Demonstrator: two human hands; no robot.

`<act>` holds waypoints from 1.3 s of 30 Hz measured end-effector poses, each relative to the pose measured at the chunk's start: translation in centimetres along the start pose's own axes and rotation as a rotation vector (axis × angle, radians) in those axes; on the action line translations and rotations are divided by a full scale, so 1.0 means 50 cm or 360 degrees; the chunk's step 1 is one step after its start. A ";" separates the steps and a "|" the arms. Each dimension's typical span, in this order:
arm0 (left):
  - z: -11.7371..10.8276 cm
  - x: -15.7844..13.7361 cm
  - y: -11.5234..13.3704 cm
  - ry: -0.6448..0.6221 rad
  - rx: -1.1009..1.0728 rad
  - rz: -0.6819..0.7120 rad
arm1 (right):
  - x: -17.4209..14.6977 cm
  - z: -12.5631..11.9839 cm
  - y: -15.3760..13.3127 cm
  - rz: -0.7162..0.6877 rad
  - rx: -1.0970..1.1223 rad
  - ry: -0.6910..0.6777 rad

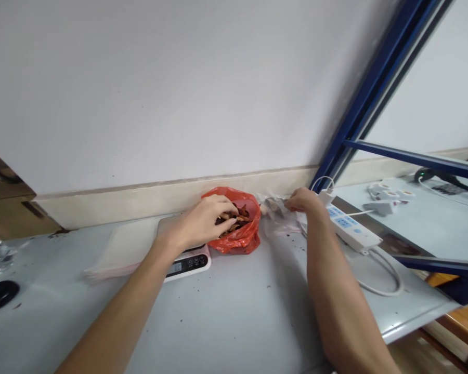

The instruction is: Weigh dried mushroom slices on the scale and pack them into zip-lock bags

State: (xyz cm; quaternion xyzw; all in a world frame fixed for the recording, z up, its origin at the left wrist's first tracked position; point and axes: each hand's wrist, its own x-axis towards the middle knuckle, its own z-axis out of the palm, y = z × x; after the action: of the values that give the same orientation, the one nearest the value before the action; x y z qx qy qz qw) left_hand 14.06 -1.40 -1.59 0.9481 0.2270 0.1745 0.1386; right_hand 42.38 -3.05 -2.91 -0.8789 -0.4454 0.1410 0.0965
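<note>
An open red plastic bag (234, 243) stands against the wall. In it are brown dried pieces (242, 218) that look like bits of bark or pods. My left hand (210, 218) reaches over the bag's left rim, thumb and fingers apart above the pieces. To the right, my right hand (301, 200) is closed at the edge of a clear plastic bag (278, 221) with some pale contents I cannot make out. A digital scale (197, 262) lies partly under my left wrist; its display seems to read 0.0.
White sheets or flat bags (119, 249) lie left of the scale. A power strip (353, 231) with a white cable is beside my right forearm. A blue metal frame (353, 119) rises at the right. A black round lid (0, 296) lies at far left.
</note>
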 end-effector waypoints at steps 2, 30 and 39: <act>-0.003 0.000 0.002 -0.0003 -0.0020 -0.0026 | 0.001 -0.002 0.008 -0.0008 0.0021 0.0017; -0.081 -0.041 -0.044 0.1055 -0.0716 -0.0392 | -0.177 -0.036 -0.199 -0.1475 0.1573 0.0041; -0.125 -0.095 -0.079 0.1022 -0.0675 -0.0756 | -0.152 -0.009 -0.203 -0.1450 0.1057 -0.0878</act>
State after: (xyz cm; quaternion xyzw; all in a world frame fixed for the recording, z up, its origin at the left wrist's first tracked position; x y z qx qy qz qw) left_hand 6.11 0.85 1.42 0.7182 0.4289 0.4659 0.2884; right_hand 30.57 -3.32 1.72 -0.4553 -0.7161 0.4382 0.2963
